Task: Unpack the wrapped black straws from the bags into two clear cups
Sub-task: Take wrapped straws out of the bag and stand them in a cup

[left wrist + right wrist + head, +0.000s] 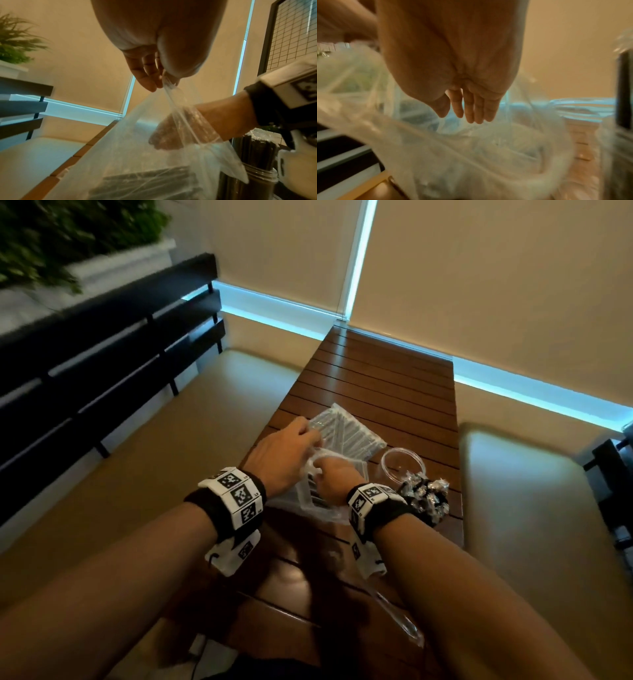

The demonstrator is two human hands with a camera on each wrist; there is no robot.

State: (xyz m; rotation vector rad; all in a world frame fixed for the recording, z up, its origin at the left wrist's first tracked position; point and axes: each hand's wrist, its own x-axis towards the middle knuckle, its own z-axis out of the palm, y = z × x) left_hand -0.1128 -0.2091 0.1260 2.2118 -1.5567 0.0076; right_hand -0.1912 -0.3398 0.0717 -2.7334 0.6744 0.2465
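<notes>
A clear plastic bag (pixel 308 491) of wrapped black straws (pixel 150 182) is held up off the slatted wooden surface (pixel 394 378) between the two hands. Its upper edge is pinched between the thumb and fingers of the left hand (pixel 284 457), as is plainly seen in the left wrist view, where the film hangs down from the fingertips (pixel 150 83). The right hand (pixel 334 477) is pushed into the mouth of the same bag; in the left wrist view it is seen through the film, and in the right wrist view its fingers (pixel 471 108) are held straight and close together, pointing down into the bag with nothing gripped, though that view is blurred and a light touch on the plastic cannot be ruled out. The straws are lying at the bottom of the bag, below the right hand.

A second bag (pixel 346 433), also filled with dark wrapped straws, is lying flat on the surface just beyond the left hand. An empty clear cup (pixel 402 467) is standing just beyond and outside the right hand, and a further clear cup (pixel 428 501) packed with wrapped straws is standing right beside the right wrist. Both wrists are wrapped in black bands carrying white marker blocks (pixel 239 498).
</notes>
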